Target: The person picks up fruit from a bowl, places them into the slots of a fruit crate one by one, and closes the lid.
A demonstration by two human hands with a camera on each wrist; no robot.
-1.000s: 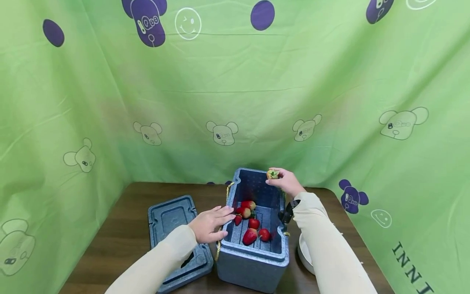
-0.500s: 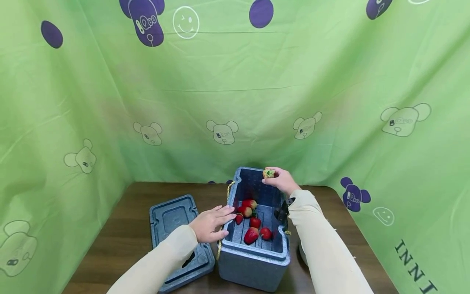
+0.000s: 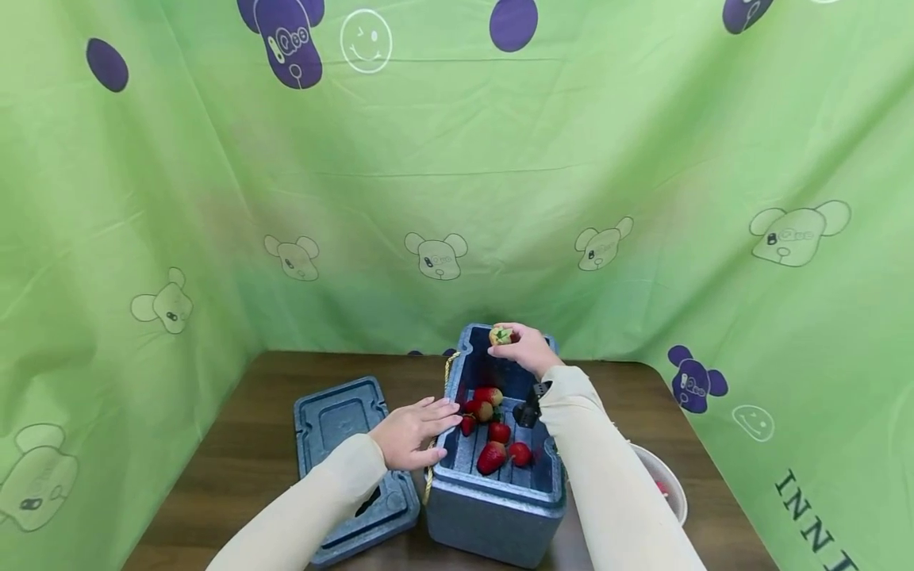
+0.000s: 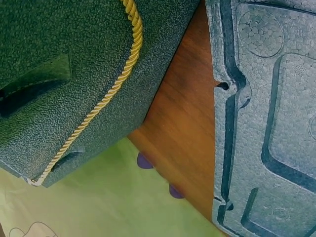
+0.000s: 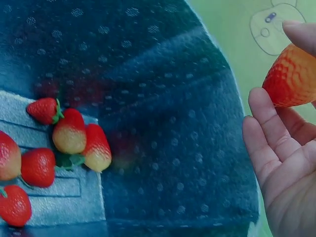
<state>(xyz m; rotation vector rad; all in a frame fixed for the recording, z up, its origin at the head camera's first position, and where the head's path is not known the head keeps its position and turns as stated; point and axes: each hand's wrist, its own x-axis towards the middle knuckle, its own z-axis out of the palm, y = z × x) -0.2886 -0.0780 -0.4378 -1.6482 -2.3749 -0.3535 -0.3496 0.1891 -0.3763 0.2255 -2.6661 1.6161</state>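
Strawberry [image 3: 500, 336] pinched by right fingers [image 5: 265, 107] has moved further over box [image 3: 493, 525], sleeve [image 3: 607, 476] part-hiding bowl [image 3: 676, 484], left fingers [image 3: 432, 412] spread

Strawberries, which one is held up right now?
The strawberry pinched in the right hand, near the far end of the box. It alone is in a hand; six others lie on the box floor.

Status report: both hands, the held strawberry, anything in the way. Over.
Right hand holds strawberry above box, toward its far end. Left hand at box's left rim. Lid off to the left, clear of the opening; no obstruction seen.
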